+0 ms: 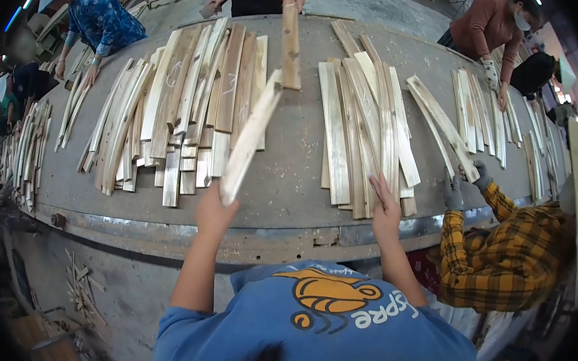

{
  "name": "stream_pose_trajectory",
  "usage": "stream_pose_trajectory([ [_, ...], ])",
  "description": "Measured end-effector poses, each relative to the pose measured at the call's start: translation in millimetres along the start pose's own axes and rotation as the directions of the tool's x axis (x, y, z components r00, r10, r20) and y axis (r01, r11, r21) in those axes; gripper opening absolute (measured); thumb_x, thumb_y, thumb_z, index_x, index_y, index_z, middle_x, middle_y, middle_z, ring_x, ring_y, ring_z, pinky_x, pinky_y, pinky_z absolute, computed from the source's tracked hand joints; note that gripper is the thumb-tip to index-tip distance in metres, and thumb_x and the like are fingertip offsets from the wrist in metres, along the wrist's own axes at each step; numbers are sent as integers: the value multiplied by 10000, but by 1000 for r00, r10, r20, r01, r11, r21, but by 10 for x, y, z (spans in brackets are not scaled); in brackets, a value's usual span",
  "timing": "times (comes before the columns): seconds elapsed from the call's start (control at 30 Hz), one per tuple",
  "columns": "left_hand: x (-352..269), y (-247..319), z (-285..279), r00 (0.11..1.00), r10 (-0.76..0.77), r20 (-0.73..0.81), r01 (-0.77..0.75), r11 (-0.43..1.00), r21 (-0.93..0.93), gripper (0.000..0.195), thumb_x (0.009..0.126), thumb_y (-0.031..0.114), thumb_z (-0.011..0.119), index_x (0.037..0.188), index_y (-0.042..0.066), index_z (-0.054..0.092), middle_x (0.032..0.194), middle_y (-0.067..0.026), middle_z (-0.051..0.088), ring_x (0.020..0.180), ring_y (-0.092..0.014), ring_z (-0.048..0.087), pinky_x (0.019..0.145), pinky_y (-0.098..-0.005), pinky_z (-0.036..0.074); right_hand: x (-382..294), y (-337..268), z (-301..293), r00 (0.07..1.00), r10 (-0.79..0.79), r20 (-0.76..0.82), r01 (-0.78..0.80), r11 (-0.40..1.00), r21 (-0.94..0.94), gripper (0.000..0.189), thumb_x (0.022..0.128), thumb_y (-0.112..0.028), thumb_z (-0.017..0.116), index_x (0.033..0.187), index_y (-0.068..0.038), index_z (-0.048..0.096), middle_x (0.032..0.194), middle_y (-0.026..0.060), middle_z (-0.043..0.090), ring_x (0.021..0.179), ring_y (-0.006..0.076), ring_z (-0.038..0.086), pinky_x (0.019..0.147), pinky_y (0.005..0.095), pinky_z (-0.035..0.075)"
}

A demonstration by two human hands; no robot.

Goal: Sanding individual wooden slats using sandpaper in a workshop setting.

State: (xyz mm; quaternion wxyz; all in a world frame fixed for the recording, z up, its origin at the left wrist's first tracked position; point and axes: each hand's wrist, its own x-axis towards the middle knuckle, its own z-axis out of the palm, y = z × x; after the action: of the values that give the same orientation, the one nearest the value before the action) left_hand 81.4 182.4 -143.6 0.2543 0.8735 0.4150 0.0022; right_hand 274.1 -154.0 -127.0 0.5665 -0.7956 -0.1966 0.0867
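Observation:
My left hand (pixel 215 213) grips the near end of a pale wooden slat (pixel 251 140), which slants up and away to the right. Its far end appears beside the lower end of a brown slat (pixel 289 45) held by a person across the table. My right hand (pixel 387 212) is at the near end of a loose stack of wooden slats (pixel 361 124), fingers extended over the wood. Whether those fingers pinch a slat is not plain. Left of the held slat lies a larger pile of slats (pixel 185 92), some with chalk-like marks.
A worktable (pixel 304 179) with a metal-edged front (pixel 283 237) spans the view. At right, a person's gloved hands (pixel 453 193) hold slats close to my right arm. Other people handle slats at the far side. Wood scraps (pixel 83 278) litter the floor at left.

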Motion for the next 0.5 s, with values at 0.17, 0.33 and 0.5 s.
stream_pose_trajectory([
  [0.17,-867,-35,-58,986,68,152,-46,989,-142,668,686,236,799,1261,8,546,1095,-247,664,991,-420,653,870,-461,522,112,95,343,977,-10,212,9,1000,5,791,752,202,326,1503,-33,409,1451,172,539,1392,232,466,1163,327,262],
  [0.33,-1395,-303,-326,980,-20,197,42,993,-108,723,651,268,821,1281,2,586,1062,-235,681,970,-389,669,862,-433,532,280,-8,994,889,-184,420,387,792,-472,706,790,121,467,1451,-123,500,1350,105,624,1203,279,619,1019,494,377],
  [0.5,-1734,-394,-623,966,-94,241,133,979,-155,773,618,289,842,1303,11,615,999,-203,697,881,-336,687,803,-380,542,706,219,1483,817,-72,572,521,516,-680,694,820,69,490,1456,-210,481,1340,97,630,1253,221,578,1047,543,330],
])
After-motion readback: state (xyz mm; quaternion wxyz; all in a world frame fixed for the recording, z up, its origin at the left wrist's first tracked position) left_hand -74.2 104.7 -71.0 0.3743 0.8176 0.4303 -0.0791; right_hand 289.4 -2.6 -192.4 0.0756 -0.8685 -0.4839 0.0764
